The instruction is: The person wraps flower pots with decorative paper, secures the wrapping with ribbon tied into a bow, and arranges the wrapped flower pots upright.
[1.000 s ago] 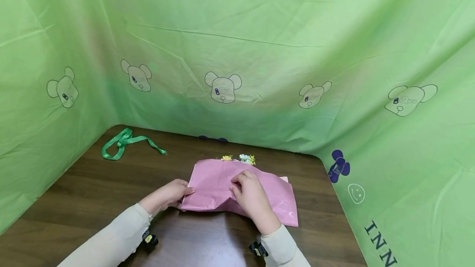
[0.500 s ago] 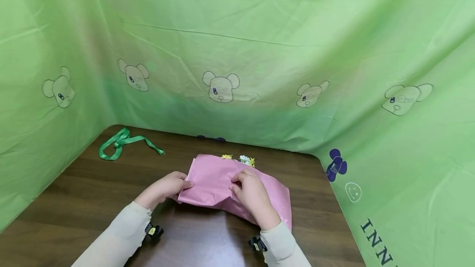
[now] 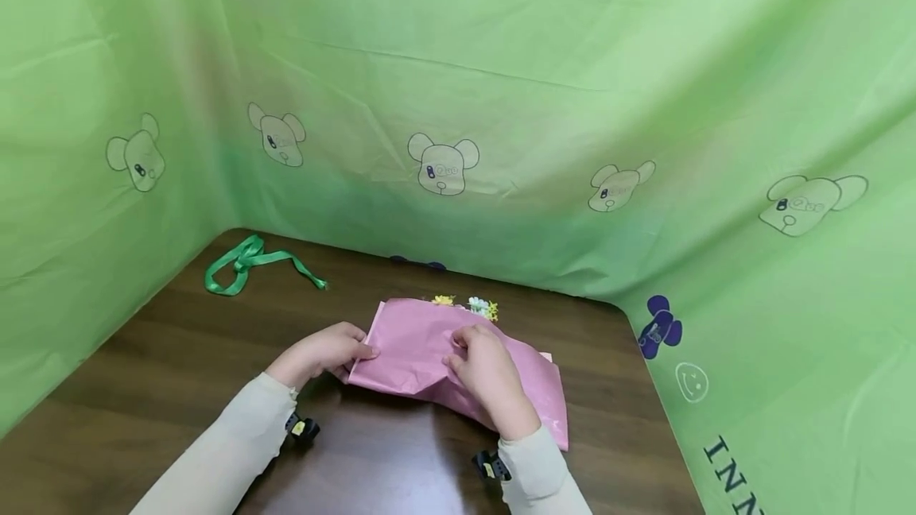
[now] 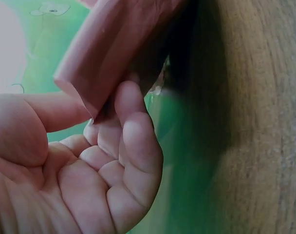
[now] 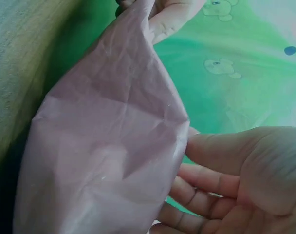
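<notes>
Pink paper (image 3: pixel 408 328) noted betw. L hand (image 3: pixel 332 352) and R hand (image 3: pixel 490 376), above counter (image 3: pixel 179 372). Paper's L end is pinched by L hand, thumb on top. Fold nr paper's middle is pinched by R hand; creases are seen around it. Small flowers (image 3: pixel 478 305), yellow & pale, are partly seen past paper's far edge, ahead of R hand. Green ribbon (image 3: pixel 243 259), looped, is located on counter, ahead & left of L hand, well apart. Green cloth (image 3: pixel 444 62) w/ printed cartoon heads is hung beyond both hands.

Gap — ribbon (image 3: pixel 246 258) to pink paper (image 3: pixel 411 348) | far side blkd — flwrs (image 3: pixel 478 306)
</notes>
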A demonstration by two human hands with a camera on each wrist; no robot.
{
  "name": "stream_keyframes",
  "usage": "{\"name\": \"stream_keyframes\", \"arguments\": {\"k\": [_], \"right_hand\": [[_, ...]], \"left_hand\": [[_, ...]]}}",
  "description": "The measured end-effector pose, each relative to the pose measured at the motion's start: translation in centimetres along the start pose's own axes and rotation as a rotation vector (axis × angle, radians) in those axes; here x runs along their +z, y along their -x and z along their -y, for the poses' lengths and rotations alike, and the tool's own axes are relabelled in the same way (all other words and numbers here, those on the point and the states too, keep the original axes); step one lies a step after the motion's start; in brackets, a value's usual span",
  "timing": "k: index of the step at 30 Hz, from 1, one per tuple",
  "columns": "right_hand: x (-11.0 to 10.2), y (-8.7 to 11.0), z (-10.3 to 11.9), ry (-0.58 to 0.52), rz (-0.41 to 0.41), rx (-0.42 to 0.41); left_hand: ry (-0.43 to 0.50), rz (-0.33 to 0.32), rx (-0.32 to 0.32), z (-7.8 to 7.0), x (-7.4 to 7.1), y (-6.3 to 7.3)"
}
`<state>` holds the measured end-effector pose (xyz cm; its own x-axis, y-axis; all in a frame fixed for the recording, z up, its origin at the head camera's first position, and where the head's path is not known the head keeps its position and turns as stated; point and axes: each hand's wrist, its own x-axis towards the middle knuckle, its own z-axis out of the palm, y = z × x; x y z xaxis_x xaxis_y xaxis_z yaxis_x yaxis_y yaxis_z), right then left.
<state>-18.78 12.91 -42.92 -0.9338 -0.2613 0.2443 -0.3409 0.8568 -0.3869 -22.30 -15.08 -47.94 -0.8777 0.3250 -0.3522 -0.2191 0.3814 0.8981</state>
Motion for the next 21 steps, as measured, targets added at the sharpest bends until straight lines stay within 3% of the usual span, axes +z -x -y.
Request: {"name": "stream_keyframes", "arguments": {"k": [21], "right_hand": [[0.3,-0.3,1.2,0.044,-0.042,-0.025]], "left_hand": [[0.0,0.03,0.038,-0.4,0.4,0.1]]}}
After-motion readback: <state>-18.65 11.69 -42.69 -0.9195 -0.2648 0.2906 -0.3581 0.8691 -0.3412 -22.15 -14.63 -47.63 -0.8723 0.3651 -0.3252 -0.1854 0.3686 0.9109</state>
